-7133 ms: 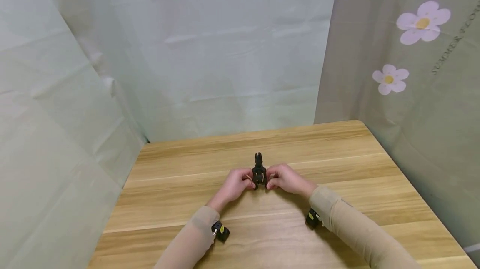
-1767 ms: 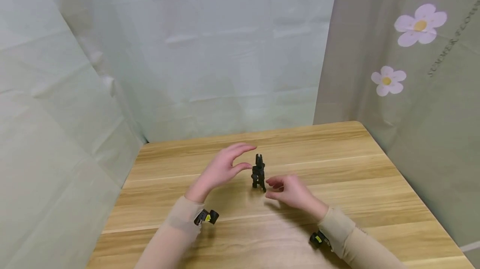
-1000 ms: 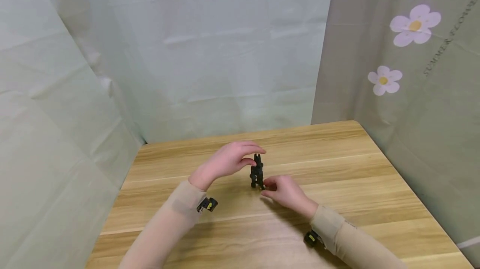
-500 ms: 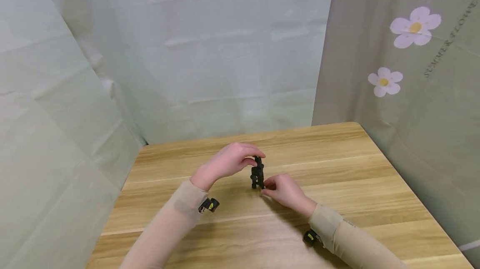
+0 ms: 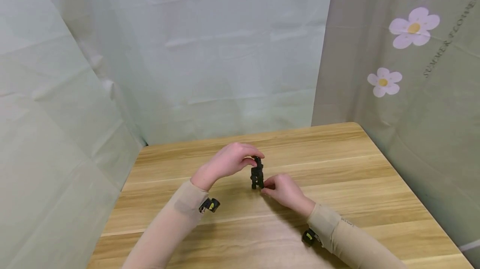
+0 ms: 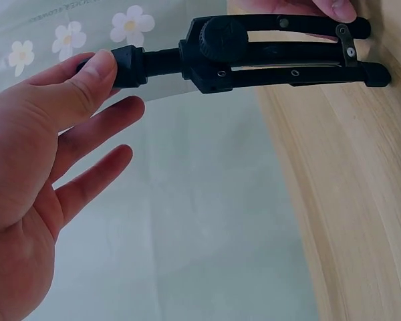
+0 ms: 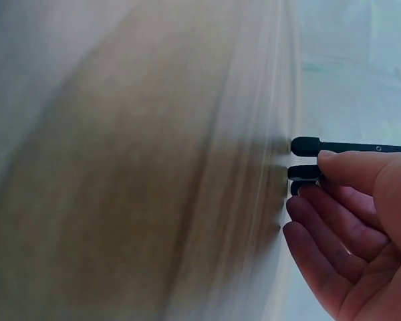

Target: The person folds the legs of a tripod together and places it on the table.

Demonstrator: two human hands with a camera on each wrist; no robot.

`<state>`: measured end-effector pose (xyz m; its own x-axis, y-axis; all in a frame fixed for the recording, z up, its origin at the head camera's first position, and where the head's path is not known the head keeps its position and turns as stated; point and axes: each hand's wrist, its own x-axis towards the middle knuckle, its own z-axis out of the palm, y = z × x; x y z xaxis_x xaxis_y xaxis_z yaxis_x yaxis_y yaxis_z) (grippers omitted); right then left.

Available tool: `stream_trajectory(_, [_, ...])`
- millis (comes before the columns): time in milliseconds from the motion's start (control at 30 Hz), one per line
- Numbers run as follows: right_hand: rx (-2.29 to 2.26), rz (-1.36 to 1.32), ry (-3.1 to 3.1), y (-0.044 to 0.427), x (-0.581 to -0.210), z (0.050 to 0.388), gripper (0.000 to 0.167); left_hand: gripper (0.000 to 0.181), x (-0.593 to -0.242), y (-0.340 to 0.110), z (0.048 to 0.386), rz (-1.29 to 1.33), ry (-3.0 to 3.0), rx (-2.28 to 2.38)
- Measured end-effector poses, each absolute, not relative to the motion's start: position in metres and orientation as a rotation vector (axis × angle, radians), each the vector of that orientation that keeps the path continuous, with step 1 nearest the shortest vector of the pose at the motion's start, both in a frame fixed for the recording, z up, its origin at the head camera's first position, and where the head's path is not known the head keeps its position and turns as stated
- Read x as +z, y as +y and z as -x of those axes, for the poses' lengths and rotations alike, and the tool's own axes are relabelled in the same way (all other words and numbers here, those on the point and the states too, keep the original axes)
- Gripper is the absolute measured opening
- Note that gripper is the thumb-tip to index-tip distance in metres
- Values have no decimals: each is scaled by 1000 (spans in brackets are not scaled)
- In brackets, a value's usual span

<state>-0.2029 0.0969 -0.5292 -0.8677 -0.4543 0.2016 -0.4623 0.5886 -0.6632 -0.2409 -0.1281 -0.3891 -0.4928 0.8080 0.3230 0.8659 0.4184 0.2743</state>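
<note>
A small black mini tripod [image 5: 256, 178] stands upright on the wooden table, its legs close together. My left hand [image 5: 229, 161] comes over from the left and pinches the top of it between thumb and index finger. In the left wrist view, the tripod's round knob [image 6: 224, 39] and short leg braces show, while the other fingers of that hand hang loose. Low on the right, my right hand [image 5: 288, 193] pinches a leg near its foot. The right wrist view shows its thumb on that leg, beside another leg [image 7: 361, 147]; the feet are at the tabletop.
The wooden table [image 5: 318, 152] has its far edge behind the tripod. Pale cloth [image 5: 225, 73] hangs behind and on the left; a flower-printed curtain [image 5: 352, 52] hangs at the right. Each wrist wears a small black camera [image 5: 210, 205].
Earliest, both hands held the tripod's lower legs. The left hand then let go, moved up and took the top; the right let go and took a leg again. The last half second shows almost no movement.
</note>
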Motion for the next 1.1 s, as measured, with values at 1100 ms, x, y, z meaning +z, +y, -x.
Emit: stream_trajectory(1100, [1073, -818, -2644, 129, -512, 203, 10, 18, -434, -179, 229, 647, -2530, -1384])
